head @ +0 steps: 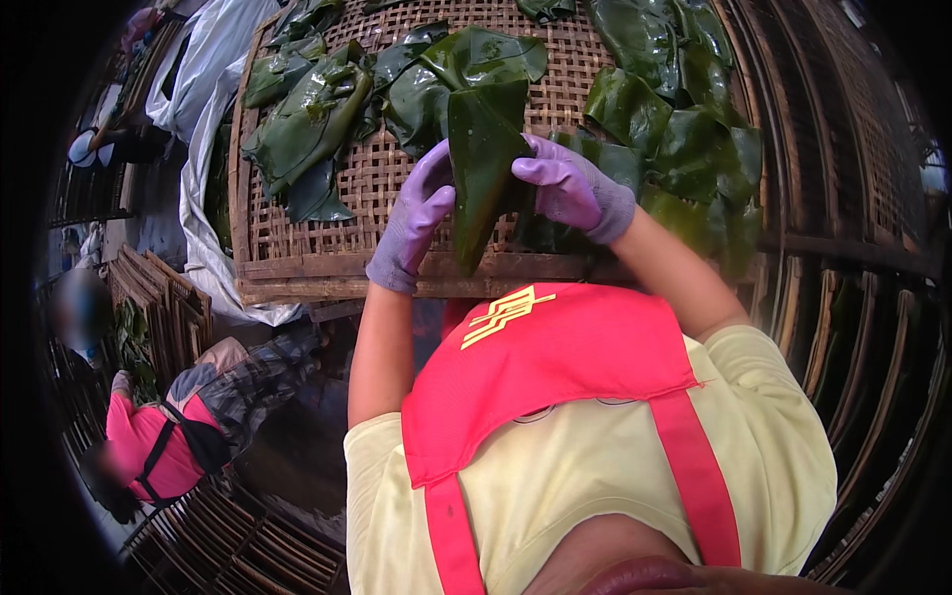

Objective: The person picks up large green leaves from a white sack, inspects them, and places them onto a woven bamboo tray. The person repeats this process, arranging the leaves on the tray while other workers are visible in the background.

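Observation:
My left hand (418, 212), in a purple coated glove, grips the left edge of a glossy dark green leaf-like sheet, possibly kelp (483, 156). My right hand (569, 182), gloved alike, pinches the same sheet's right edge. The sheet hangs between both hands with its pointed end towards me, over the near edge of a woven bamboo tray (364, 178). More wet green pieces lie on the tray: a folded heap (312, 123) to the left, and overlapping flat pieces (688, 152) to the right. The fingertips behind the sheet are partly hidden.
White plastic sheeting (195, 82) hangs along the tray's left side. Racks of slatted wooden frames (855, 349) stand to the right, with stacked woven trays (160, 297) at the left. A co-worker in a pink top (160, 446) is at the lower left; other people are farther back.

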A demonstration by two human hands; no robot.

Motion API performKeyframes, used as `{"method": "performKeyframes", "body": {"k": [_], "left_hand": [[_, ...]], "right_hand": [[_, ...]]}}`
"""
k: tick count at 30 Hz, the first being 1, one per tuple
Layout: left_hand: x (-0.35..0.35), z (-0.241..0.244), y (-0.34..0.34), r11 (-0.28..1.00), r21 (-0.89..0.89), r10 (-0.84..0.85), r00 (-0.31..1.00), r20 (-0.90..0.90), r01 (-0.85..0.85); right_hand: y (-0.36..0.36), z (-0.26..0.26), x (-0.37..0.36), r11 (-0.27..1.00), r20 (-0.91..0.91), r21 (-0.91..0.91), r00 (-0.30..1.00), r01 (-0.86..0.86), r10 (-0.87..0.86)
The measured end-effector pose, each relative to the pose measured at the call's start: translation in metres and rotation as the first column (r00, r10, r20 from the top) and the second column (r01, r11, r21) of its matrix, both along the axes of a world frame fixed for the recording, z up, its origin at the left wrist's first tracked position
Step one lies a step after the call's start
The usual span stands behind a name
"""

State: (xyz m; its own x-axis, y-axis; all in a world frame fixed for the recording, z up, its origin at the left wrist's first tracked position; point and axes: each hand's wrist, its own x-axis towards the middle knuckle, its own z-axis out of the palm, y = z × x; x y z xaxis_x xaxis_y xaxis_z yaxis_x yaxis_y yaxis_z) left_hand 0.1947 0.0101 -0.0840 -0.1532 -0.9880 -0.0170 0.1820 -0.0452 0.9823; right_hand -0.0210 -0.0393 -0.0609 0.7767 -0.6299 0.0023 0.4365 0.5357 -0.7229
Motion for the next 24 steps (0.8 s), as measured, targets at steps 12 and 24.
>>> {"method": "performKeyframes", "body": {"k": [12, 24], "left_hand": [[-0.001, -0.066, 0.007, 0.968, 0.206, 0.076, 0.95, 0.304, -0.143], [-0.009, 0.0, 0.031, 0.938, -0.047, 0.338, 0.873, 0.352, -0.344]], "right_hand": [[-0.037, -0.012, -0.034, 0.723, -0.756, -0.632, 0.425, -0.28, -0.497], [-0.231, -0.065, -0.003, 0.681, -0.675, -0.721, 0.36, -0.13, -0.645]]}}
